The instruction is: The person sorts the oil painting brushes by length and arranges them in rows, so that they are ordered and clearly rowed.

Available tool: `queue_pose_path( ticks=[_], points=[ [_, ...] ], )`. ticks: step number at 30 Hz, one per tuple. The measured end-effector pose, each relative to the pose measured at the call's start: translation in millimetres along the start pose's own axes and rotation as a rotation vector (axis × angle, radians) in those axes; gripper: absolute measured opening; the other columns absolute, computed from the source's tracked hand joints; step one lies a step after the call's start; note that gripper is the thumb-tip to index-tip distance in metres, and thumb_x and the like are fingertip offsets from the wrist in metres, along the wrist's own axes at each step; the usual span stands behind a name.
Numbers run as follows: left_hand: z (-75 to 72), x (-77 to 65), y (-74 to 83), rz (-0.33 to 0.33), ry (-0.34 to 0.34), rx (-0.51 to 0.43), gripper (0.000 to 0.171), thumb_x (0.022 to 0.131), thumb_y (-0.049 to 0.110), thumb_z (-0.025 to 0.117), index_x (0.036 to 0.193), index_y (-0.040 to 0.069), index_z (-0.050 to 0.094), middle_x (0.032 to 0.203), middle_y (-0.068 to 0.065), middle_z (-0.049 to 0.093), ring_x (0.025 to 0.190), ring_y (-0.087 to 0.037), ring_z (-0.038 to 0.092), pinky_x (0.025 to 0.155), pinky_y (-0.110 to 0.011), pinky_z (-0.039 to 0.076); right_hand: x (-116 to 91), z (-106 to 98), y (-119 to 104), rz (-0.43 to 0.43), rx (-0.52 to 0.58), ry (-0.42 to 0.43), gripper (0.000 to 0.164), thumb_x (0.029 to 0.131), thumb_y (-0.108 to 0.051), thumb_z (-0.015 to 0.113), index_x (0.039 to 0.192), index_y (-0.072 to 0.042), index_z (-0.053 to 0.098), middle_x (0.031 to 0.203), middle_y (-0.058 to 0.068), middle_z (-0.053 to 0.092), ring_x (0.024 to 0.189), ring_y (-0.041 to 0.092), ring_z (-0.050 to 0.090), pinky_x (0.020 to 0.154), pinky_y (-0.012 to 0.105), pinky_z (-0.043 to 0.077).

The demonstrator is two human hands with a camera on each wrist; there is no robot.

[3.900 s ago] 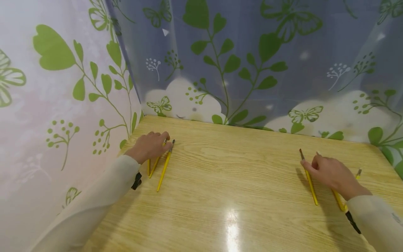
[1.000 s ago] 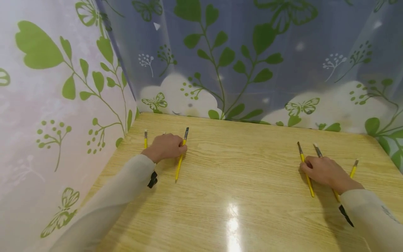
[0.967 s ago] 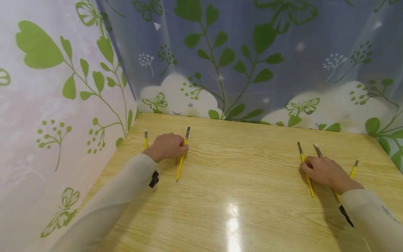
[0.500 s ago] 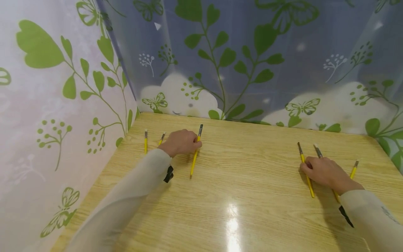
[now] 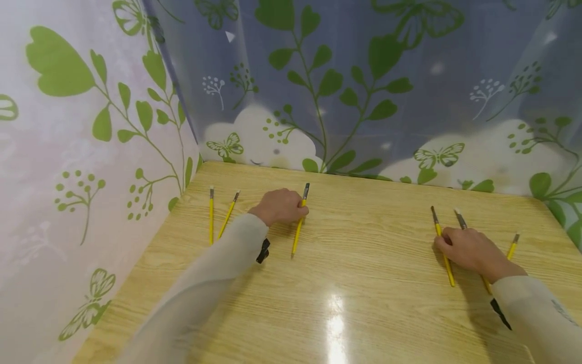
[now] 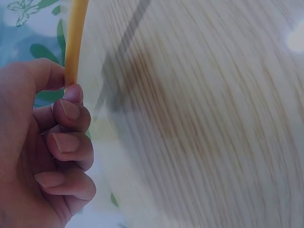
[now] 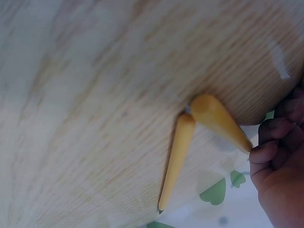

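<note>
In the head view my left hand pinches a paintbrush with a yellow handle and a dark flat tip. The left wrist view shows thumb and forefinger on its yellow handle, the other fingers curled in. On the right, my right hand has its curled fingers and thumb on a brown-tipped paintbrush. A pale-tipped paintbrush lies partly hidden beneath that hand, and another yellow paintbrush lies to its right. Two handles meet in the right wrist view, where the pinched brush cannot be made out.
Two yellow paintbrushes, one upright in view and one slanted, lie at the left of the wooden table. A patterned fabric wall borders the back and a pale one the left side.
My left hand has carried its paintbrush rightward, away from the two left-hand brushes, which are now uncovered. My right hand has curled more around its paintbrush and otherwise stayed in place.
</note>
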State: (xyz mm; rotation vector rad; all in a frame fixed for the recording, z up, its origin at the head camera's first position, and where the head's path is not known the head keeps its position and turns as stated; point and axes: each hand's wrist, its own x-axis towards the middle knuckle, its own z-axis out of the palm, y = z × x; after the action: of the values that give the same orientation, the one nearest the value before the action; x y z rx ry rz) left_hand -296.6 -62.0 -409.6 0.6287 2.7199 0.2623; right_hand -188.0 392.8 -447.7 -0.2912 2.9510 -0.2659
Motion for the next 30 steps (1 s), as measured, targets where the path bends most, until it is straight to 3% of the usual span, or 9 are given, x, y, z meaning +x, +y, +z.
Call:
queue_pose_path(
  ticks=[8,17,22,26,30],
  points=[
    [10.9,13.4,12.8,0.020,-0.016,0.007,0.051,0.110,0.037,0.054,0.062,0.021,0.049,0.056,0.006,0.039,0.053,-0.012,0.033,0.054,-0.028,0.030,-1,1,2,0.002,-0.006,-0.005,0.036,0.112,-0.031,0.045,0.080,-0.015,0.051,0.071,0.001,0.043,0.064,0.019,0.041,0.067,0.038,0.034],
    [12.6,16.0,18.4,0.010,-0.024,0.030,0.050,0.112,0.038,0.053,0.065,0.020,0.051,0.059,0.006,0.040,0.055,-0.012,0.034,0.056,-0.029,0.031,1,1,0,-0.002,0.002,0.008,0.039,0.112,-0.031,0.045,0.077,-0.016,0.049,0.069,0.001,0.042,0.061,0.018,0.037,0.065,0.036,0.032],
    [13.6,16.3,19.4,0.001,-0.034,0.034,0.051,0.112,0.039,0.053,0.064,0.021,0.049,0.059,0.006,0.036,0.055,-0.012,0.030,0.056,-0.028,0.029,1,-1,-1,-0.001,-0.001,0.009,0.040,0.113,-0.032,0.045,0.077,-0.015,0.049,0.069,0.002,0.042,0.060,0.018,0.038,0.065,0.037,0.033],
    [15.3,20.2,18.6,-0.015,-0.044,0.028,0.051,0.111,0.039,0.054,0.064,0.020,0.054,0.058,0.005,0.039,0.056,-0.013,0.034,0.056,-0.029,0.032,1,0,-2,0.002,-0.012,0.012,0.040,0.113,-0.032,0.045,0.077,-0.015,0.050,0.069,0.002,0.043,0.061,0.019,0.039,0.066,0.037,0.034],
    [24.7,34.8,9.0,-0.021,-0.063,0.031,0.051,0.110,0.045,0.052,0.065,0.021,0.056,0.061,0.005,0.041,0.058,-0.015,0.038,0.058,-0.032,0.035,1,0,-2,0.005,-0.017,0.016,0.040,0.113,-0.031,0.046,0.076,-0.015,0.050,0.068,0.002,0.043,0.061,0.019,0.040,0.066,0.038,0.035]
  ],
)
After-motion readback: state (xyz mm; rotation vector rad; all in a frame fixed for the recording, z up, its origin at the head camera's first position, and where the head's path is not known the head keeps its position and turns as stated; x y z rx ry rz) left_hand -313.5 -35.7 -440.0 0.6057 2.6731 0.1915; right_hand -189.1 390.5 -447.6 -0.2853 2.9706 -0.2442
